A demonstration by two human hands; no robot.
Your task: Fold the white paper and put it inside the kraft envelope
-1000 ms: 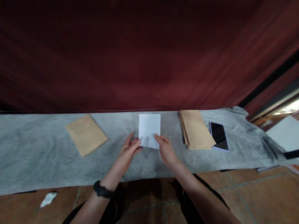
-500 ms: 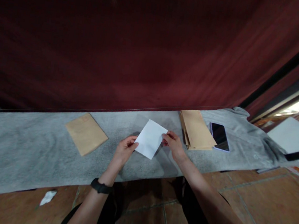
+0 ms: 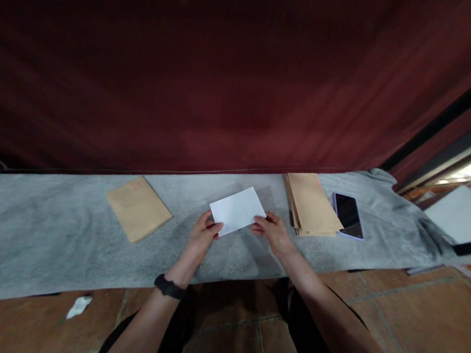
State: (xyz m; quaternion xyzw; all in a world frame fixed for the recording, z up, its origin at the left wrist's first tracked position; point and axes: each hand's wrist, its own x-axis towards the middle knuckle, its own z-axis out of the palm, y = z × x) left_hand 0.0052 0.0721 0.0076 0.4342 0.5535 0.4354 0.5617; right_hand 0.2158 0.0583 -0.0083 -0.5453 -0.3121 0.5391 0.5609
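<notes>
Between brown envelope (image 3: 138, 210) and stack (image 3: 312, 204) beside phone (image 3: 348, 214), left hand (image 3: 202, 234), right hand (image 3: 274, 232) clamped on paper (image 3: 237, 210)

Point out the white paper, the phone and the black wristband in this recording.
White paper (image 3: 237, 210): head view, middle of its upper face.
Phone (image 3: 348, 216): head view, centre of its screen.
Black wristband (image 3: 169, 287): head view, outer side.
</notes>
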